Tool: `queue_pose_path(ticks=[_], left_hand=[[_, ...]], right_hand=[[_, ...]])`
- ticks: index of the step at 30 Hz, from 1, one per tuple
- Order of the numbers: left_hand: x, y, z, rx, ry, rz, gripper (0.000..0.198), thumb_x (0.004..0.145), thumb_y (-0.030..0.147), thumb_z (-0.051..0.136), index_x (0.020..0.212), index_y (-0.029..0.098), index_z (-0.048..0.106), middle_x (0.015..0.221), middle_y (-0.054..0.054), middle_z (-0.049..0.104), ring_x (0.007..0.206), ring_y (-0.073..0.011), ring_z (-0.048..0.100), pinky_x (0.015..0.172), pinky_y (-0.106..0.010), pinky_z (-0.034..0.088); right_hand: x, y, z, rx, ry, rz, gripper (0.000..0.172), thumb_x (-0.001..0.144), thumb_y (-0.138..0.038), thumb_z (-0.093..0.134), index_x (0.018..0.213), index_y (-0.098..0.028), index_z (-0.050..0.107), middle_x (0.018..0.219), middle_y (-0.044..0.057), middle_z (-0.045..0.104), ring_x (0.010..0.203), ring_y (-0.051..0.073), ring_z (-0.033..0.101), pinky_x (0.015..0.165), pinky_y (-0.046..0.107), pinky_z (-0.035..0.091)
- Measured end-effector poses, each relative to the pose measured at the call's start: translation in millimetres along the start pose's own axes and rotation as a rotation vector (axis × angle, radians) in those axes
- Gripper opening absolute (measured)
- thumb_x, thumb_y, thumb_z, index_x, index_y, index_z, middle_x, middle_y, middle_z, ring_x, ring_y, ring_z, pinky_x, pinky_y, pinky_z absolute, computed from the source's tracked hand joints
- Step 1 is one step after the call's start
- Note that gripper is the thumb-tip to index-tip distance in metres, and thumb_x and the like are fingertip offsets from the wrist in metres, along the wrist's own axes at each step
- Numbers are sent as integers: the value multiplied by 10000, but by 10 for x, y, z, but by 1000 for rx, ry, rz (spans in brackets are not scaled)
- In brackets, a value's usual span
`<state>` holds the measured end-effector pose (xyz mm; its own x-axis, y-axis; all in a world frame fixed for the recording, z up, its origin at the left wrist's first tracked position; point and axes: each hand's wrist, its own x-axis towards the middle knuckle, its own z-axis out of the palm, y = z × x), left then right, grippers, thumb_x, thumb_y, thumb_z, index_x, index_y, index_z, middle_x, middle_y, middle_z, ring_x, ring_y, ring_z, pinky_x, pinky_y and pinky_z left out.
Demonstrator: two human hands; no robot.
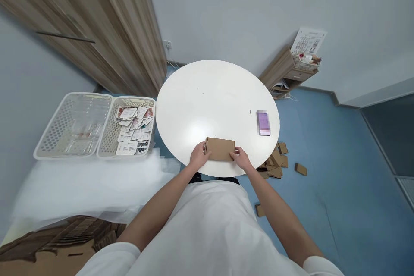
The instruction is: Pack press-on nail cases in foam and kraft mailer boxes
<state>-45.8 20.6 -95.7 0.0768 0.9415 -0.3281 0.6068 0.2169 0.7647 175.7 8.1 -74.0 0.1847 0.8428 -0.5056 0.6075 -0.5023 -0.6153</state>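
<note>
A small brown cardboard box (pixel 220 149), closed and flat, is at the near edge of the round white table (pixel 213 99). My left hand (pixel 199 155) grips its left end, with the thumb on top and the fingers at the side. At the right end, my right hand (pixel 240 157) holds the box in the same way. Whether the box rests on the table or is slightly raised, I cannot tell. What it contains is hidden.
A purple-screened phone (pixel 263 123) lies on the table's right side. Two white baskets, one with clear plastic packs (pixel 86 125), one with printed cards (pixel 134 127), stand left. Cardboard boxes (pixel 274 163) lie on the floor at right. White sheets (pixel 97 181) and flattened cardboard (pixel 64 241) are lower left.
</note>
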Motion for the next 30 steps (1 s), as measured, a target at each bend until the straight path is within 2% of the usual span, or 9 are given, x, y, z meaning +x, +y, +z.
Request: queue_pose_path(ticks=[4, 7, 10, 13, 17, 22, 26, 30], left_hand=[[8, 14, 66, 6, 16, -15, 492, 767, 303, 503, 1225, 172, 381, 1037, -97, 509, 917, -194, 515, 748, -303, 427], [38, 59, 111, -10, 32, -30, 496, 775, 266, 482, 1249, 169, 370, 1058, -107, 489, 945, -198, 501, 790, -317, 420], [91, 218, 201, -14, 14, -32, 494, 768, 228, 472, 1251, 177, 377, 1043, -102, 492, 940, -200, 504, 806, -332, 417], [110, 528, 437, 11, -8, 14, 522, 761, 234, 477, 1267, 193, 357, 1030, -93, 498, 985, -215, 481, 837, -357, 402], [59, 1067, 1025, 53, -58, 98, 663, 739, 311, 519, 1325, 160, 247, 1140, -128, 441, 1124, -257, 384, 929, -410, 331], [51, 1675, 1878, 8, -277, 212, 739, 713, 357, 554, 1336, 168, 202, 1238, -140, 373, 1151, -258, 368, 936, -406, 329], [225, 2128, 2471, 52, -484, 248, 727, 679, 352, 596, 1306, 162, 281, 1188, -136, 409, 1147, -267, 371, 957, -405, 310], [465, 2621, 3039, 92, -644, 234, 758, 666, 398, 612, 1313, 173, 287, 1197, -136, 393, 1143, -272, 391, 971, -388, 305]], right_hand=[[15, 55, 138, 82, 13, -120, 430, 716, -332, 484, 1124, -197, 486, 1002, 67, 585, 851, 186, 538, 737, 308, 425], [-5, 127, 141, 197, -56, -219, 393, 727, -312, 453, 1104, -215, 509, 912, 36, 596, 769, 166, 534, 672, 292, 438], [-13, 253, -9, 277, -78, -225, 418, 715, -316, 469, 1121, -229, 512, 876, 18, 584, 671, 139, 525, 624, 277, 444], [-38, 484, -291, 326, 13, -162, 441, 710, -365, 492, 1128, -225, 518, 903, 24, 576, 609, 119, 524, 624, 283, 452], [-141, 990, -804, 465, 203, -89, 514, 711, -431, 510, 1166, -194, 476, 958, 61, 592, 629, 135, 547, 616, 287, 458], [-293, 1761, -1409, 603, 427, 25, 503, 717, -483, 508, 1116, -178, 485, 1028, 103, 595, 737, 179, 572, 640, 313, 463], [-328, 2249, -1755, 700, 537, 166, 544, 715, -532, 481, 1115, -165, 505, 1066, 113, 586, 814, 202, 575, 681, 327, 459], [-355, 2567, -2079, 810, 665, 218, 543, 742, -553, 430, 1136, -188, 515, 1152, 102, 549, 972, 221, 532, 763, 322, 438]])
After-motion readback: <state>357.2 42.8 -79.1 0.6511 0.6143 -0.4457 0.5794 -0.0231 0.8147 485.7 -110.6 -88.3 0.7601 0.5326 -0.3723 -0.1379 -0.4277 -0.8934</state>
